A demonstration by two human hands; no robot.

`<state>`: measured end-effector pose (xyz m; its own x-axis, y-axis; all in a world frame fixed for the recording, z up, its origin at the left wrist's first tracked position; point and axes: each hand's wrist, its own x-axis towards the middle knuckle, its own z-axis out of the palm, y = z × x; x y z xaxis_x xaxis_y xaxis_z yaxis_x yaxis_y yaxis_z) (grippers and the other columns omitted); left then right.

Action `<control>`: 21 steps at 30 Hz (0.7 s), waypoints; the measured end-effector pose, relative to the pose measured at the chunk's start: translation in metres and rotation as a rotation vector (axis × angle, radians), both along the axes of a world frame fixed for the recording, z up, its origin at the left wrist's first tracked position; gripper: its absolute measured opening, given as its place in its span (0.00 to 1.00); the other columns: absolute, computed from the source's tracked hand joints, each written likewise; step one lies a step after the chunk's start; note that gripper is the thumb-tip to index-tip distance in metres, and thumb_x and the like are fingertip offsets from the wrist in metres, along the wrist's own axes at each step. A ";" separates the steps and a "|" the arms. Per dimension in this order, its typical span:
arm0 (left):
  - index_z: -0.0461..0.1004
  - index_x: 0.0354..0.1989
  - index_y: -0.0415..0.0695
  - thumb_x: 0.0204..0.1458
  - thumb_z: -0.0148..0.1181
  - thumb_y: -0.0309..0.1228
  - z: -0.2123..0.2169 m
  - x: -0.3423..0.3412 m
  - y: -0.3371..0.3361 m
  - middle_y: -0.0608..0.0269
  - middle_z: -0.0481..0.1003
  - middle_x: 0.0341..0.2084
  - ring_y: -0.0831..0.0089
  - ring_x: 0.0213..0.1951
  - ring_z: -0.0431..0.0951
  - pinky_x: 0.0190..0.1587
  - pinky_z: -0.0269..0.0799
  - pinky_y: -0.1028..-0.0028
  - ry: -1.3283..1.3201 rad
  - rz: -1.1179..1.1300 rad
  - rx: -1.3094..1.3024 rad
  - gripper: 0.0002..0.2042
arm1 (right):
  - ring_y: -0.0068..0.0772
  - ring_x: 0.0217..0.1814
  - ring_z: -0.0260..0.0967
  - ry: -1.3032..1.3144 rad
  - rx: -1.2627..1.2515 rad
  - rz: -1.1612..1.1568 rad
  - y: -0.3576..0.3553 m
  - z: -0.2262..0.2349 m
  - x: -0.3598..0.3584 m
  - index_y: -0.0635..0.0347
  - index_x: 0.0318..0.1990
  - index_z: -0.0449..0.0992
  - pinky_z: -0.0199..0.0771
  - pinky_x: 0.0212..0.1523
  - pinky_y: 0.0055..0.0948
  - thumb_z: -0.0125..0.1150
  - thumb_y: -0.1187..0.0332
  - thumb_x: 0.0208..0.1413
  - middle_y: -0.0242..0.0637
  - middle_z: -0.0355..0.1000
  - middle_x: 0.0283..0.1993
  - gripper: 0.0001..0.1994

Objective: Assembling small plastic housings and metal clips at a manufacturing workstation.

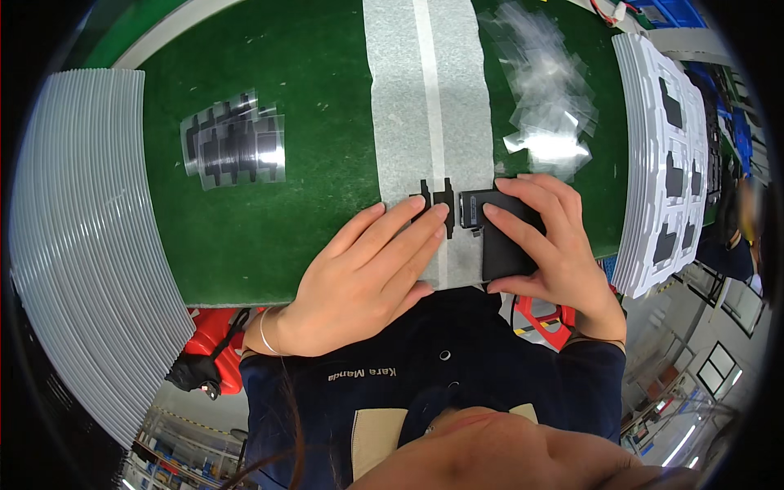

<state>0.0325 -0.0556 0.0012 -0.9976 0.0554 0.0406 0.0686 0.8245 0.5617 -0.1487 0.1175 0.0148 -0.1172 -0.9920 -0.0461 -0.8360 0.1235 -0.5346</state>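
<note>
A flat black rectangular block [508, 249] lies on the right edge of a pale grey strip [400, 73]. My right hand [559, 245] grips it, thumb at the near edge and fingers over its top and far side. A small dark tab sticks out at its left end. Just left of the block are thin black die-cut pieces [448, 219] with narrow ends. The fingertips of my left hand [367, 269] press on these pieces, fingers stretched out and side by side. Part of the pieces is hidden under those fingers.
On the green table [318, 98], clear sheets with black cut-outs [241, 147] lie at left. Loose clear films [547, 90] are heaped at far right. Ribbed plastic trays [90, 204] are stacked along the left edge, white trays with black parts [653, 171] along the right.
</note>
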 end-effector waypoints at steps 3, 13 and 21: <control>0.68 0.48 0.36 0.38 0.60 0.35 0.001 -0.002 -0.003 0.57 0.63 0.54 0.63 0.57 0.60 0.56 0.57 0.65 -0.025 -0.027 -0.006 0.25 | 0.45 0.55 0.55 -0.006 0.030 0.004 -0.002 0.000 -0.002 0.54 0.49 0.70 0.56 0.51 0.41 0.71 0.59 0.20 0.40 0.58 0.56 0.37; 0.70 0.46 0.37 0.41 0.56 0.35 -0.003 -0.002 -0.006 0.58 0.65 0.53 0.64 0.57 0.62 0.55 0.60 0.67 -0.021 -0.034 -0.009 0.22 | 0.44 0.49 0.56 -0.104 0.005 0.024 -0.013 -0.003 -0.005 0.56 0.47 0.73 0.59 0.48 0.38 0.70 0.59 0.24 0.41 0.60 0.51 0.33; 0.72 0.44 0.39 0.38 0.60 0.36 -0.006 -0.002 -0.002 0.59 0.69 0.49 0.63 0.53 0.66 0.55 0.58 0.65 0.011 0.028 0.038 0.22 | 0.43 0.49 0.57 -0.110 0.003 0.075 -0.014 -0.006 -0.007 0.57 0.46 0.73 0.60 0.46 0.37 0.67 0.57 0.27 0.42 0.62 0.50 0.31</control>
